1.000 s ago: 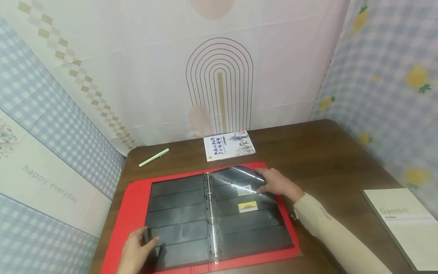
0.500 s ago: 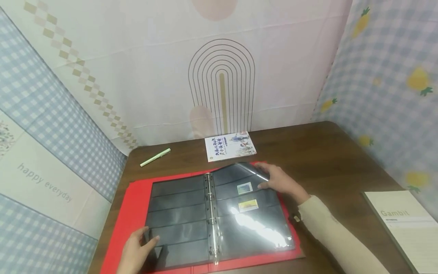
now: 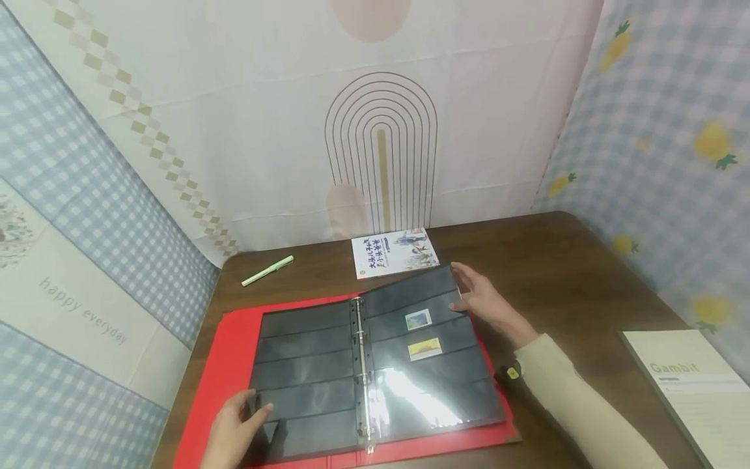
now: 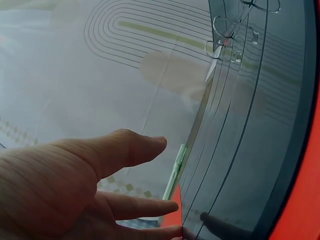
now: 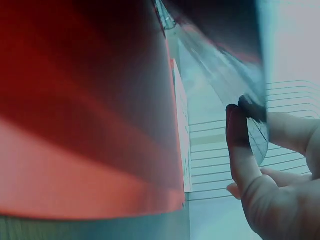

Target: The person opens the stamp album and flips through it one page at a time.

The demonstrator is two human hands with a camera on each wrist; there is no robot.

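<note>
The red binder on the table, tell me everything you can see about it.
The red binder lies open and flat on the brown table. Metal rings along its middle hold glossy black pocket pages. Two stamps sit in the right page's pockets. The right hand pinches that page's far corner, lifting it slightly; the left hand rests on the left page's near corner.

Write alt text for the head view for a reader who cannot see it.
An open red binder of dark pocket pages lies on a brown table; the right hand pinches the far corner of the right page, lifted slightly, and the left hand rests on the left page. Two stamps sit in the right page.
</note>
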